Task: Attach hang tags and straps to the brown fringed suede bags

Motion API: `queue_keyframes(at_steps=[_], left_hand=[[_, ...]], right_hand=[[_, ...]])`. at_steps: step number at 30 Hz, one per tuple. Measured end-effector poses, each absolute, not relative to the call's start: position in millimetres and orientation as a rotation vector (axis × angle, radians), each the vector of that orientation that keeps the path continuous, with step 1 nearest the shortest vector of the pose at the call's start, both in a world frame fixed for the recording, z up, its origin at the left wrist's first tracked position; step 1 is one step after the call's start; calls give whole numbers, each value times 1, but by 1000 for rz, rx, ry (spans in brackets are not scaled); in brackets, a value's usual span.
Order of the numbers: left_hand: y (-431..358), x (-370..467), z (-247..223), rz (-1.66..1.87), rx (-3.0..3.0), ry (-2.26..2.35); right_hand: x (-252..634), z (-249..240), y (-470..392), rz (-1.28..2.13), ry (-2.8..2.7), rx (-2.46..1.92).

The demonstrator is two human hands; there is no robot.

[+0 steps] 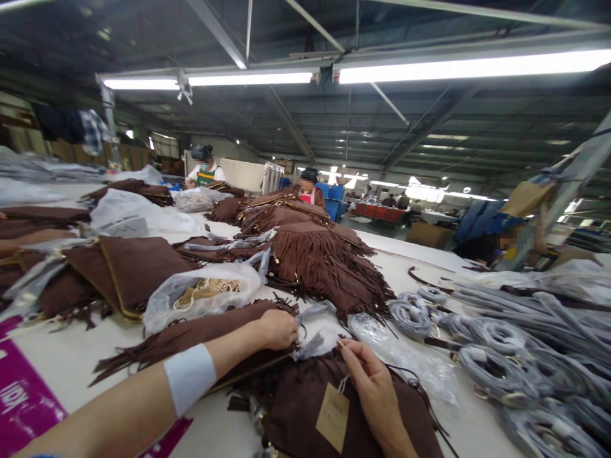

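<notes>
My left hand (278,329) is closed at the right end of a brown fringed bag (210,327) with a gold-coloured zip edge; its fingertips are hidden. Grey plastic wrapping (312,345) lies just right of that fist. My right hand (371,378) has its thumb and fingers pinched together over a second brown bag (298,407); what they pinch, if anything, is too small to name. From this nearer bag hangs a tan paper tag (333,416) on a white loop, beside my right hand. Thin dark cords (415,381) trail past its right side.
A pile of brown fringed bags (324,254) covers the table's middle. Left of it stands a white plastic bag (160,299) holding tan tags. Coiled, plastic-wrapped straps (496,372) fill the right. A purple printed sheet (28,394) lies front left. Two people (205,172) are across the table.
</notes>
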State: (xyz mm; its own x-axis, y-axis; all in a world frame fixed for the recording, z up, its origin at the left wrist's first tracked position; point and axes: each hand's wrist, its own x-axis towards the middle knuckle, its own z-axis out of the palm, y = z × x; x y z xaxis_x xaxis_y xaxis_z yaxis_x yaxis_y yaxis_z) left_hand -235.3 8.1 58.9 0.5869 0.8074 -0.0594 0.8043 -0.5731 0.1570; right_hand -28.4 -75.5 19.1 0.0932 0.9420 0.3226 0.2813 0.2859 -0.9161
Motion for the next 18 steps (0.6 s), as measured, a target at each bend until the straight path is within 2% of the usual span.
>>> queue_keyframes(at_steps=[5,11,18], left_hand=[[13,-226,53,52,2594,1363],[6,-239,54,300,2534,1402],[6,-224,66,42,2536,1453]], right_hand=[[-43,31,-88,486,-1979,-1196],[-53,31,-82,210,-2344,-1300],[-55,29,-79,15,-2424,-1401]])
